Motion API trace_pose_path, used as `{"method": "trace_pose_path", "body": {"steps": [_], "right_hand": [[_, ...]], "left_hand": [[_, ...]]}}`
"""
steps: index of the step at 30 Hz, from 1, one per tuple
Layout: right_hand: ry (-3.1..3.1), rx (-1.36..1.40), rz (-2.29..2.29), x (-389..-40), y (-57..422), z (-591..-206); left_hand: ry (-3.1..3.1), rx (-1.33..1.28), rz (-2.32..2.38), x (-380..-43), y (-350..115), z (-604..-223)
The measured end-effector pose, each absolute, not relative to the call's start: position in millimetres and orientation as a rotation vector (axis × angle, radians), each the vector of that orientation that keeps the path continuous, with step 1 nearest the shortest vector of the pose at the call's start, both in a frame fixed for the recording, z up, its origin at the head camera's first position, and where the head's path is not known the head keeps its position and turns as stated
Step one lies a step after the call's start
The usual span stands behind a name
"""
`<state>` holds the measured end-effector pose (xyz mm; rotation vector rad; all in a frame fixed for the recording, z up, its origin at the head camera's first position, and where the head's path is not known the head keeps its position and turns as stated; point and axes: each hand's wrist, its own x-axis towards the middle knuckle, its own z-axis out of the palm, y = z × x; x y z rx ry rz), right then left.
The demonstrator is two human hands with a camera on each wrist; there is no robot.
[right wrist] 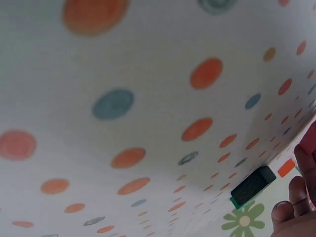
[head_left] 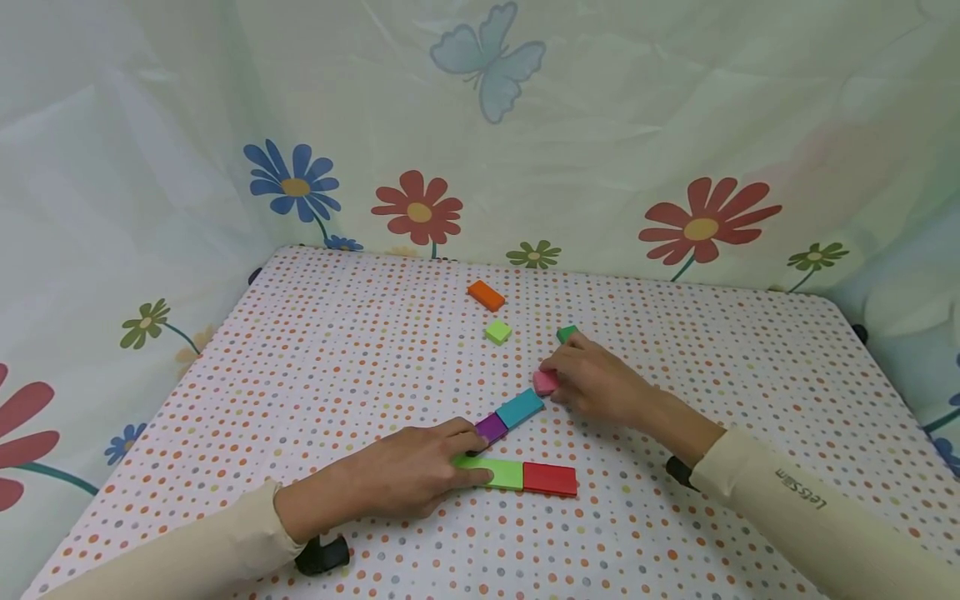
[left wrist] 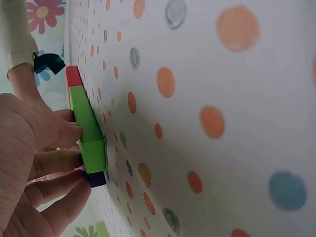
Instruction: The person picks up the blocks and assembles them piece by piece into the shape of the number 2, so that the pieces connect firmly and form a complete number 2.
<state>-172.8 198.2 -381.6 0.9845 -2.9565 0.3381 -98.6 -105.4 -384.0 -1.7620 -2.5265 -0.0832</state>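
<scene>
My left hand [head_left: 420,471] lies over the left end of a lime green block [head_left: 504,474], gripping it between thumb and fingers. A red block [head_left: 550,479] touches its right end. Just beyond, a purple block [head_left: 491,427] and a blue block [head_left: 520,408] lie end to end on a slant; in the left wrist view, other left fingers touch the purple block [left wrist: 96,178]. My right hand [head_left: 600,379] holds a pink block [head_left: 545,382] close to the blue block's far end. A green block [head_left: 567,333] sits just beyond the right fingers, partly hidden.
Farther back on the dotted tabletop [head_left: 337,333] are a small yellow-green block [head_left: 498,332] and an orange block [head_left: 486,295]. A flower-printed curtain [head_left: 585,133] stands behind the table. Black straps [head_left: 322,556] are at the wrists.
</scene>
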Motion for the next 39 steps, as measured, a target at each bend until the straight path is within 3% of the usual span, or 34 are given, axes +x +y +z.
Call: {"method": "trace_pose_path", "body": {"steps": [39], "right_hand": [[-2.923,1.004,0.326,-172.8,198.1,-390.1]], "left_hand": [[-2.518,-1.76,-0.104,-98.3,-105.7,-385.4]]}}
